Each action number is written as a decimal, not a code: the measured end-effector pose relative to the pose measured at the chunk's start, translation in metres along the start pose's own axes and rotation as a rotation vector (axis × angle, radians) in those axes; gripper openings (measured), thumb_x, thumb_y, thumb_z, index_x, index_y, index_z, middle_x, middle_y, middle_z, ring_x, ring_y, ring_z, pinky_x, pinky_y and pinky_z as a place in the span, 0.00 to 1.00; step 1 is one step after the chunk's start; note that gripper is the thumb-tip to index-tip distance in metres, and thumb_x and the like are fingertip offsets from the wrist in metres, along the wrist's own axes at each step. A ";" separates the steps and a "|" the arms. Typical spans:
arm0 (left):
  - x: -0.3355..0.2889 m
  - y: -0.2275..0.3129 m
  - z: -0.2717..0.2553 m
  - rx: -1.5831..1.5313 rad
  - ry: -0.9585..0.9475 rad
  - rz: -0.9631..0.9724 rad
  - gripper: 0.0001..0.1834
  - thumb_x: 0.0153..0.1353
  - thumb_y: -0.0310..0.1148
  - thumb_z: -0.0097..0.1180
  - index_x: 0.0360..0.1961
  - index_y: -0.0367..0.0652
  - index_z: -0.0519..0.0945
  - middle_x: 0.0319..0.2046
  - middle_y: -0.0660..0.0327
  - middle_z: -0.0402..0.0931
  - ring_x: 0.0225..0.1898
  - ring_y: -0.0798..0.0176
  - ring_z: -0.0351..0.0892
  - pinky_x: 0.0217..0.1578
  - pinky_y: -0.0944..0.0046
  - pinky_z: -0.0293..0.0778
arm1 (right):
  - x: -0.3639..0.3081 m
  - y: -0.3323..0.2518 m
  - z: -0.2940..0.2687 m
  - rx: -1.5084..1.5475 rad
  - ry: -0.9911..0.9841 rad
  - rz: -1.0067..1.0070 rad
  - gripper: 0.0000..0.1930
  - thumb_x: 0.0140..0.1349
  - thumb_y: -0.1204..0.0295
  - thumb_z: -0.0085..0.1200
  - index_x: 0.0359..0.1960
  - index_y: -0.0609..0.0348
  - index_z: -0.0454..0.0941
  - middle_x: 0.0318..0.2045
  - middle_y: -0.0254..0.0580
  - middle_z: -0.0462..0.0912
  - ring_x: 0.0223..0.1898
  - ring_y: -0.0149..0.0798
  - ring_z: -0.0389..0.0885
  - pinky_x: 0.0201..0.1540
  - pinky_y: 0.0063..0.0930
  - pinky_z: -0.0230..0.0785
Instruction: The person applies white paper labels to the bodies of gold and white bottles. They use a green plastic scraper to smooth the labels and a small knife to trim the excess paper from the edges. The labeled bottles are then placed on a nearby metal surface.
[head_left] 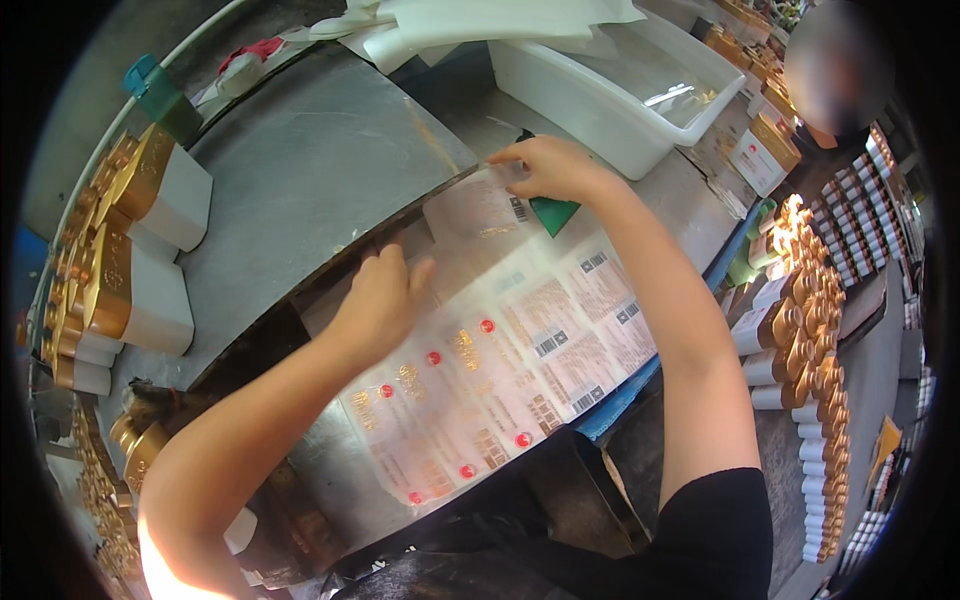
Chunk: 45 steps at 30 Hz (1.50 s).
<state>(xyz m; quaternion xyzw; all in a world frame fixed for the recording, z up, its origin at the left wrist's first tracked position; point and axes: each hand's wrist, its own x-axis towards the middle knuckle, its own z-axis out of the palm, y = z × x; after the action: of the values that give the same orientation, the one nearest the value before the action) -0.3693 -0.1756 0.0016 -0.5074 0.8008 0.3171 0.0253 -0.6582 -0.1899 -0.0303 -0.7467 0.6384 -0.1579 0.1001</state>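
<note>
A translucent sheet of printed labels [505,350], with gold lettering, red dots and dark square codes, spreads across the bench in front of me. At its far left edge, my left hand [378,305] has its fingers curled over the sheet, the thumb standing a little apart. My right hand [548,170] is at the far corner, thumb and fingers closed on the sheet's edge. Under the right palm shows a green, pointed flat piece [552,213]; whether the hand also grips it cannot be made out. The left fingertips are partly hidden.
White bottles with gold caps [160,290] stand on the left of the grey table [320,150]. A white plastic tub [590,105] sits at the back. Many more gold-capped bottles [800,350] line the right, where another person [838,70] is nearby.
</note>
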 end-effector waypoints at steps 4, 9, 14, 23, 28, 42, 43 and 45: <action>-0.086 -0.002 -0.028 0.036 -0.053 0.346 0.30 0.65 0.33 0.53 0.65 0.34 0.58 0.59 0.42 0.62 0.63 0.43 0.63 0.59 0.54 0.64 | 0.021 -0.002 0.002 0.045 -0.116 0.032 0.27 0.47 0.57 0.68 0.50 0.53 0.81 0.42 0.46 0.84 0.44 0.47 0.81 0.46 0.36 0.72; -0.177 -0.019 -0.094 -0.045 -0.064 0.351 0.27 0.61 0.32 0.57 0.60 0.35 0.67 0.54 0.48 0.68 0.56 0.51 0.71 0.57 0.59 0.68 | 0.045 -0.023 0.001 -0.178 -0.206 0.030 0.23 0.44 0.56 0.68 0.41 0.52 0.82 0.38 0.43 0.84 0.42 0.46 0.82 0.42 0.38 0.72; -0.272 -0.041 -0.118 -0.322 0.456 0.033 0.20 0.62 0.27 0.50 0.56 0.34 0.72 0.51 0.53 0.71 0.51 0.61 0.73 0.55 0.61 0.70 | 0.071 -0.019 0.031 0.052 -0.078 0.014 0.13 0.50 0.61 0.64 0.31 0.56 0.84 0.30 0.46 0.84 0.35 0.46 0.83 0.36 0.37 0.71; -0.299 -0.190 -0.097 0.014 0.859 0.176 0.25 0.62 0.41 0.55 0.58 0.43 0.76 0.60 0.49 0.71 0.65 0.49 0.65 0.69 0.47 0.47 | -0.059 -0.050 -0.040 -0.463 0.343 0.338 0.11 0.58 0.63 0.57 0.34 0.58 0.82 0.31 0.49 0.84 0.36 0.52 0.83 0.38 0.43 0.73; -0.335 -0.210 -0.025 0.377 0.596 0.313 0.24 0.50 0.39 0.65 0.51 0.71 0.82 0.56 0.66 0.76 0.69 0.48 0.57 0.68 0.29 0.28 | -0.101 -0.173 -0.027 -0.796 0.311 0.276 0.08 0.61 0.63 0.54 0.33 0.53 0.80 0.25 0.48 0.83 0.28 0.53 0.82 0.31 0.43 0.73; -0.329 -0.245 -0.028 -0.980 0.546 0.336 0.69 0.35 0.45 0.79 0.74 0.52 0.43 0.68 0.45 0.47 0.70 0.46 0.52 0.68 0.47 0.51 | -0.087 -0.472 0.038 1.139 -0.274 0.084 0.10 0.63 0.72 0.58 0.40 0.69 0.78 0.33 0.39 0.83 0.34 0.29 0.83 0.35 0.21 0.75; -0.326 -0.248 -0.025 -0.956 0.585 0.358 0.62 0.46 0.46 0.74 0.74 0.50 0.43 0.68 0.45 0.47 0.69 0.47 0.51 0.68 0.47 0.50 | -0.087 -0.474 0.043 1.107 -0.262 0.128 0.11 0.63 0.71 0.59 0.40 0.68 0.77 0.30 0.38 0.83 0.34 0.28 0.83 0.35 0.20 0.74; -0.317 -0.234 -0.021 -0.988 0.662 0.201 0.57 0.51 0.41 0.69 0.74 0.50 0.42 0.68 0.44 0.46 0.69 0.46 0.51 0.68 0.47 0.50 | -0.091 -0.479 0.044 0.991 -0.160 0.078 0.11 0.63 0.71 0.59 0.42 0.66 0.76 0.27 0.38 0.83 0.32 0.27 0.83 0.33 0.20 0.73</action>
<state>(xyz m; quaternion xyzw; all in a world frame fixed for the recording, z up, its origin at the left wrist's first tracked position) -0.0159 -0.0003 0.0201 -0.4526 0.5680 0.4778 -0.4942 -0.2129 -0.0236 0.0866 -0.5950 0.5045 -0.3805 0.4968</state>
